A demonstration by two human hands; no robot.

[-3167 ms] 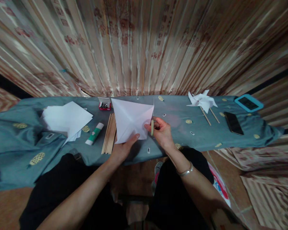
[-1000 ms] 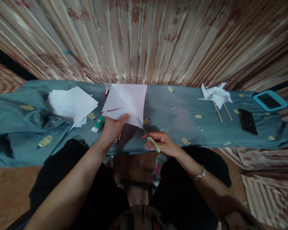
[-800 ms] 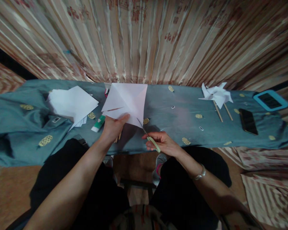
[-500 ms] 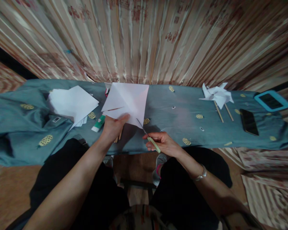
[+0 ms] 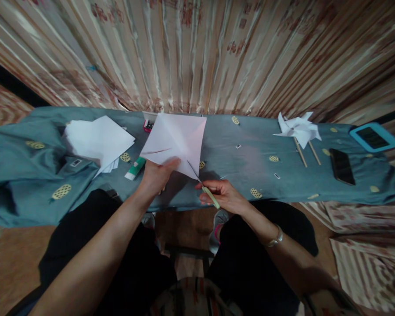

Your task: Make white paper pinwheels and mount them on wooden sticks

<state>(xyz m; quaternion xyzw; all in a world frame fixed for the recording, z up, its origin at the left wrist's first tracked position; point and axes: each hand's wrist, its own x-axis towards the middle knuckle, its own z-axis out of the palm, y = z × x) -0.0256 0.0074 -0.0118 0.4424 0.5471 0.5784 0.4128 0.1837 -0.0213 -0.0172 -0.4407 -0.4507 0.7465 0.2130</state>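
Note:
A square sheet of white paper [image 5: 179, 136] with creases is pinched by my left hand [image 5: 156, 175] at its near edge, thumb on top. One slit runs into the sheet from its left side. My right hand [image 5: 225, 195] grips scissors [image 5: 210, 196] with pale green handles. Their dark blades lie at the sheet's near right corner, pointing up toward its middle. Just left of my left hand is a green and white glue stick [image 5: 135, 168], and small wooden pieces show partly behind that hand.
A stack of white paper [image 5: 100, 140] lies at left on the blue-green cloth [image 5: 250, 153]. A red-edged container [image 5: 148, 126] is partly behind the sheet. At right are a paper pinwheel [image 5: 299, 129], wooden sticks [image 5: 300, 153], a phone [image 5: 342, 166] and a blue-framed tablet [image 5: 374, 136].
The held sheet has shifted slightly to the right and tilted, and its left slit looks narrower. The scissors stay at its near right corner. Both hands keep their hold.

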